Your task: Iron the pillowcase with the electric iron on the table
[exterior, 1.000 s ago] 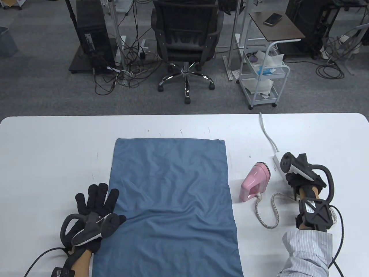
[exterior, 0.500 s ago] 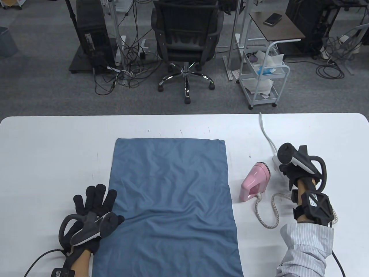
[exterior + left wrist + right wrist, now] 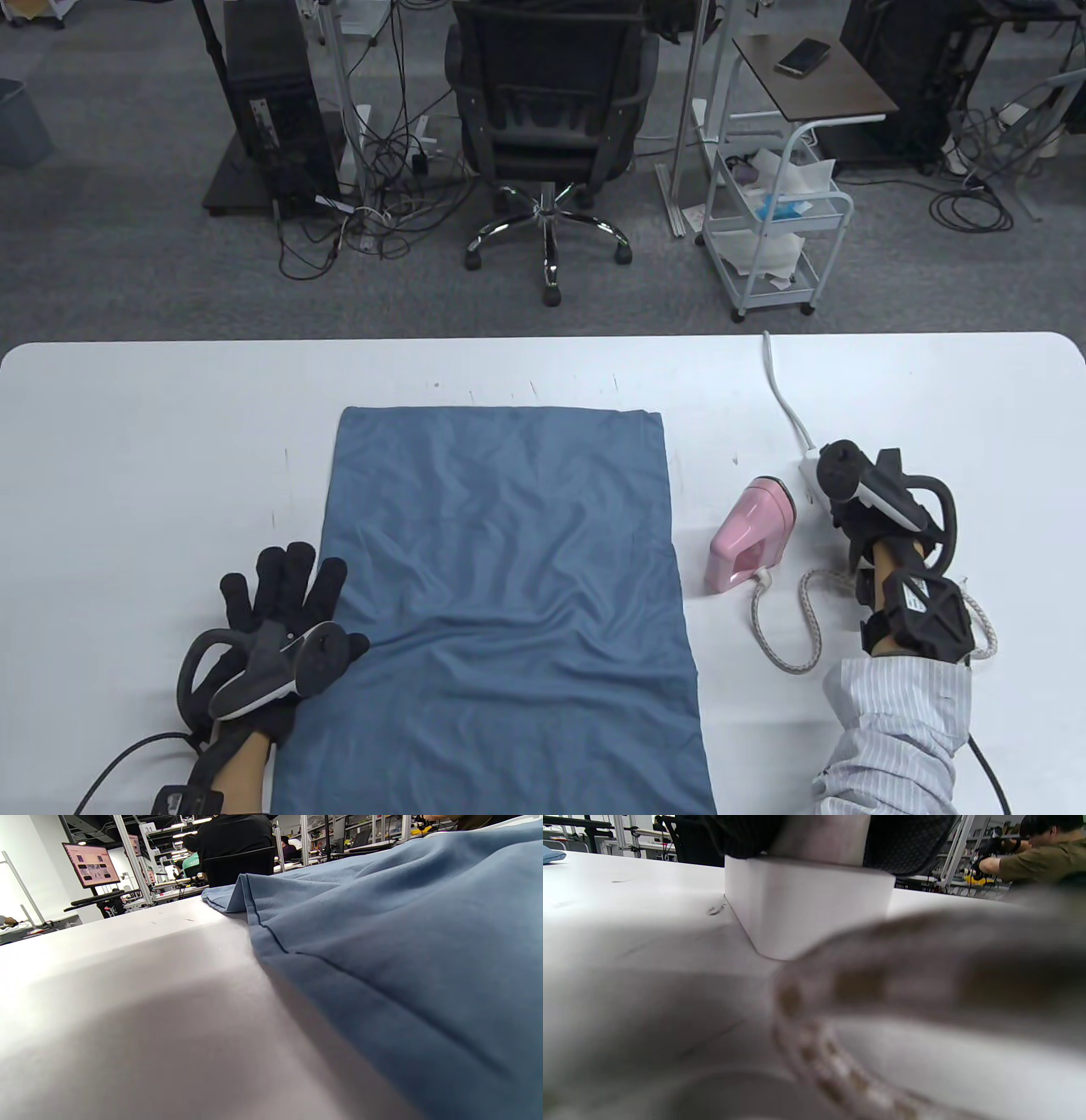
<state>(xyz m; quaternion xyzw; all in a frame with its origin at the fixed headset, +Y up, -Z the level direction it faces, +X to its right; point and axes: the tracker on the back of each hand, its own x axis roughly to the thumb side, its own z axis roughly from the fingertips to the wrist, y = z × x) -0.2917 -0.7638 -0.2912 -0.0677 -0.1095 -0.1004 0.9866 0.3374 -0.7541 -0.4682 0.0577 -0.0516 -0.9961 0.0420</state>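
Overhead view faces down—wrist views skim table (image 3: 170, 424) (close).

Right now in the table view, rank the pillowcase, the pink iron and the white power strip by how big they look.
1. pillowcase, far the largest.
2. pink iron.
3. white power strip, smallest as seen, but the right hand covers most of it, so its full size is unsure.

Left hand (image 3: 276, 624) lies flat, palm down; fingers (image 3: 288, 573) spread and extended away from the person; tracker on its back; forearm enters from the bottom edge. Right hand (image 3: 853, 509) is reached forward, fingers curled downward under the tracker; grip state not readable; wrist strapped, striped sleeve pushed up the forearm.
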